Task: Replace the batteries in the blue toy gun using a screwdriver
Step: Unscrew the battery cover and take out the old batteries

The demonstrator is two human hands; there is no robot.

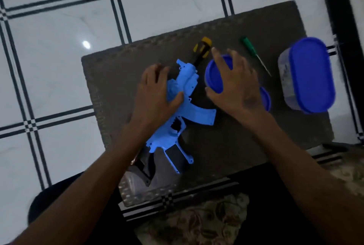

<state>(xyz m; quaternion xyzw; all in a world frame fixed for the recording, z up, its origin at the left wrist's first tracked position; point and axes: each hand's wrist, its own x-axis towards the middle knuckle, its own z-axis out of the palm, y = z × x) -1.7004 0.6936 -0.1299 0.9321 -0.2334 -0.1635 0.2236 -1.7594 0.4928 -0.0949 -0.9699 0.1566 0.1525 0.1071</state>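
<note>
1. The blue toy gun (183,106) lies diagonally across the middle of the frame on a dark mat (246,140); its barrel end points to the upper right, its black stock end to the lower left; the curved magazine juts out to the right.
2. The left hand (155,95) lies flat on the front half of the gun, fingers spread and loose, thumb pressed on the blue body; it presses rather than grasps, and it hides part of the gun's left side.
3. The right hand (234,83) is spread over a small round container with a blue lid (213,77), just right of the gun's barrel; fingers splayed over the lid's top and thumb at its lower rim, but whether they grip it I cannot tell; the hand hides most of the container.
4. A blue edge (266,98) shows past the right hand's lower right side; what it belongs to I cannot tell.
5. A screwdriver with a yellow and black handle (201,49) lies at upper centre, its shaft hidden behind the gun's barrel end.
6. A thin green-handled screwdriver (254,54) lies apart, at upper right of the mat, tip pointing to the lower right.
7. A larger oval container with a blue lid (311,75) stands at the right edge of the mat, well apart from the gun.
8. A clear ribbed box (137,189) sits under the stock at the mat's lower left edge.
9. The mat rests on a white tiled floor (59,57) with black lines.
</note>
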